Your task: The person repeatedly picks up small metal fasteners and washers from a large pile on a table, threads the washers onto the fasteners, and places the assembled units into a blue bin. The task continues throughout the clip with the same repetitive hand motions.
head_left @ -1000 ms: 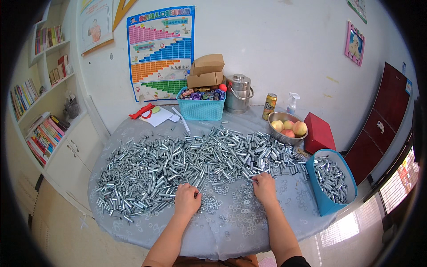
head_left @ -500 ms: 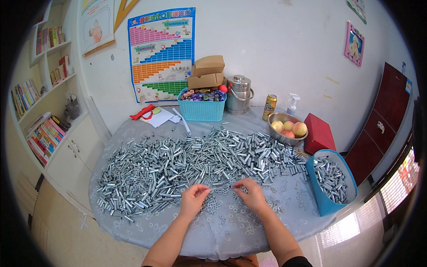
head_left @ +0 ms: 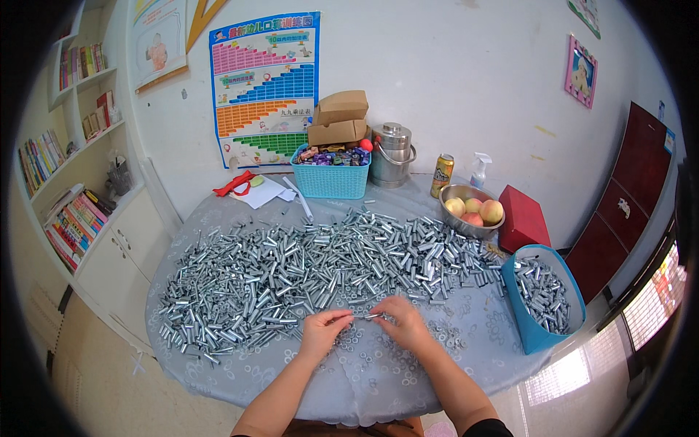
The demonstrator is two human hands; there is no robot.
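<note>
Over near side of table (head_left: 482, 349), left hand (head_left: 322, 333) and right hand (head_left: 405, 325) both pinching slim metal piece (head_left: 372, 316) between them. Piece seemingly being half-worked; large pile of metal parts (head_left: 280, 269) lying loose, apparently remaining; blue bin (head_left: 518, 313) holding others, whether finished, cannot tell.

— Inspected the table (head_left: 489, 349)?
— Covered in grey cloth (head_left: 349, 397); heaped with metal tubes (head_left: 240, 277) across the middle, strewn with small rings (head_left: 350, 339) nearer the front.
— Logged the rest?
— Logged papers (head_left: 260, 194), blue basket (head_left: 331, 182), canister (head_left: 391, 164), can (head_left: 441, 177), spray bottle (head_left: 478, 175), fruit bowl (head_left: 466, 227) and red box (head_left: 524, 222) along the back, blue bin (head_left: 518, 313) at right.
</note>
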